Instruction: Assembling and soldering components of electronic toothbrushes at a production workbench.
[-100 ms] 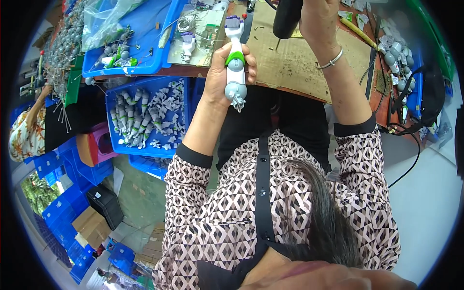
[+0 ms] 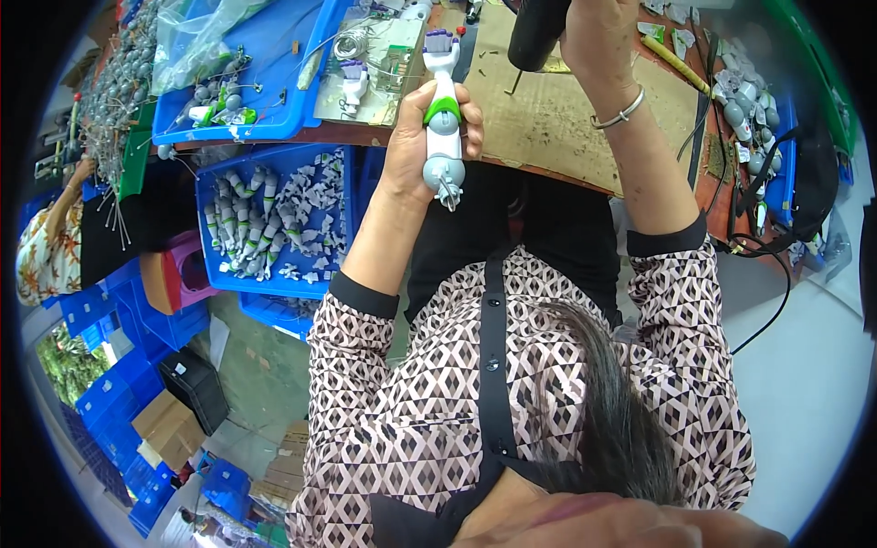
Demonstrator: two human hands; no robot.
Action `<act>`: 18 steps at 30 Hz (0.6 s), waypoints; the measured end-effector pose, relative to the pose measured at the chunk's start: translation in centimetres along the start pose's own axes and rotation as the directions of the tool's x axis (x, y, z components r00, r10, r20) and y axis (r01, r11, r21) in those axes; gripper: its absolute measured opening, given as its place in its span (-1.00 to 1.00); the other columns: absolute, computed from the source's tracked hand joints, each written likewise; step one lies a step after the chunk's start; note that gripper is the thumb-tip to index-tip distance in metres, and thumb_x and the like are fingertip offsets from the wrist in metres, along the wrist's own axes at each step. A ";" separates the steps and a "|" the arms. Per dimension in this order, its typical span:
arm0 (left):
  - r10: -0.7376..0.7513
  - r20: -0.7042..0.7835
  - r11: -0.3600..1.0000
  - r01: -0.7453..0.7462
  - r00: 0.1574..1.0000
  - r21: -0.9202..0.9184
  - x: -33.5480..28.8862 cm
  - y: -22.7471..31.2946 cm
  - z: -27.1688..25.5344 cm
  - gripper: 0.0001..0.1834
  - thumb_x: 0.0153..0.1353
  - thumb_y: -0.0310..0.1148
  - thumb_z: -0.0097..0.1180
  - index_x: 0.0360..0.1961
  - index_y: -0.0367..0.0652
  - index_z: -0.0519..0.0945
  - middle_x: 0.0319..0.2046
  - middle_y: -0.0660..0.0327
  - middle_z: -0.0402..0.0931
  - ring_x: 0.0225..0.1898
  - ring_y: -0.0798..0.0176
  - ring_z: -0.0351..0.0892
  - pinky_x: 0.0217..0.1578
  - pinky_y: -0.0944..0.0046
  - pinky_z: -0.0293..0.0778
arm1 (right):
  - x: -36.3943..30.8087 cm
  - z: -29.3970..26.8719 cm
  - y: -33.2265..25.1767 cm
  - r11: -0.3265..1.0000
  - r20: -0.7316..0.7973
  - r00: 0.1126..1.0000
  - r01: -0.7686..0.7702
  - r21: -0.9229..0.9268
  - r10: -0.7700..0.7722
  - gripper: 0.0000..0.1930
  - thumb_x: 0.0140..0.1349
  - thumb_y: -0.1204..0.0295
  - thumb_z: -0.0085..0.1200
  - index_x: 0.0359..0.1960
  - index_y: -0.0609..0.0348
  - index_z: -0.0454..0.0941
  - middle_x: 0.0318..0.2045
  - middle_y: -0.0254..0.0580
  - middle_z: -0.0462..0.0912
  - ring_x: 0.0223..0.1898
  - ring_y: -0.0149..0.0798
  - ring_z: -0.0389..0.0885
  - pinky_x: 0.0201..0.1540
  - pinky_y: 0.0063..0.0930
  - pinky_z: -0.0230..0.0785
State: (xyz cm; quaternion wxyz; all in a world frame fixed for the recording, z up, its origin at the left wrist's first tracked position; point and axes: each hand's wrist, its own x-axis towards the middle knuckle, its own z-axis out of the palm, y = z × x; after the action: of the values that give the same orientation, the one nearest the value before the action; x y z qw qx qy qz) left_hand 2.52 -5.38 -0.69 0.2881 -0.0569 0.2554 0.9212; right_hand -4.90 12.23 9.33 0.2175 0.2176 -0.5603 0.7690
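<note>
My left hand (image 2: 408, 137) is closed around a toy arm (image 2: 444, 137) made of white and grey segments with a green band. The toy arm's purple-fingered hand points to the far side, and its grey jointed end with small metal bits faces me. At the top edge my right hand (image 2: 598, 41) grips a black electric screwdriver (image 2: 537, 36). Its thin bit points down over the brown board (image 2: 566, 128), apart from the toy arm. The upper part of the screwdriver and some of my right fingers are cut off by the frame.
Another white toy hand (image 2: 354, 87) with purple fingers lies beside a wire coil (image 2: 351, 42). Blue bins hold toy arm parts (image 2: 247, 224) and small pieces. A yellow stick (image 2: 676, 66), cables and grey parts (image 2: 744, 100) are to the right. Someone's arm (image 2: 68, 196) shows far left.
The screwdriver has shifted slightly left with my right hand, and its bit sits a little higher in view. My left hand keeps its grip on the toy arm.
</note>
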 end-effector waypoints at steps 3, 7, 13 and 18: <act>0.021 -0.020 1.000 -0.020 1.000 0.012 0.1 -0.1 0.2 -0.58 0.34 0.02 -0.13 -0.21 -0.17 0.47 -0.41 0.12 0.55 -0.49 0.24 0.56 -0.50 0.30 0.55 | 0.4 0.8 -0.1 0.963 -0.014 0.999 -0.039 0.266 0.044 -0.66 0.33 0.16 0.07 -0.05 0.09 0.32 -0.49 -0.37 0.48 -0.53 -0.53 0.46 -0.48 -0.63 0.35; 0.069 -0.118 0.958 -0.033 0.991 0.286 -0.4 0.1 1.3 -0.58 0.33 -0.07 -0.06 -0.08 -0.25 0.42 -0.36 0.15 0.52 -0.45 0.29 0.57 -0.46 0.29 0.56 | 1.1 1.6 -2.2 0.805 -0.014 0.982 -0.148 0.575 0.190 -0.66 0.33 0.12 0.05 -0.09 0.08 0.32 -0.47 -0.35 0.49 -0.55 -0.51 0.47 -0.51 -0.64 0.38; 0.094 -0.103 0.753 -0.004 0.990 0.658 0.1 -0.9 3.2 -0.55 0.23 -0.36 0.07 0.09 -0.29 0.31 -0.35 0.20 0.48 -0.39 0.33 0.59 -0.28 0.30 0.52 | 2.4 2.9 -5.7 0.647 0.020 0.943 -0.243 0.723 0.332 -0.66 0.31 0.08 0.06 -0.17 0.08 0.36 -0.47 -0.34 0.49 -0.55 -0.51 0.50 -0.52 -0.66 0.41; 0.036 -0.075 0.830 0.012 0.997 0.558 1.1 -1.5 3.4 -0.55 0.21 -0.35 0.09 0.07 -0.30 0.31 -0.32 0.19 0.51 -0.38 0.34 0.61 -0.30 0.31 0.55 | 2.2 3.8 -6.2 0.565 -0.004 0.953 -0.176 0.806 0.303 -0.58 0.29 0.00 0.05 -0.15 0.10 0.34 -0.46 -0.30 0.49 -0.55 -0.49 0.51 -0.51 -0.63 0.43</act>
State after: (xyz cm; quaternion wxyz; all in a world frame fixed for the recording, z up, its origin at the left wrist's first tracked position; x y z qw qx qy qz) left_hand 2.63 -2.08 1.32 0.2757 -0.0069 0.5250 0.8052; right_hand -2.79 10.55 16.43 0.0302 0.1580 -0.1653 0.9730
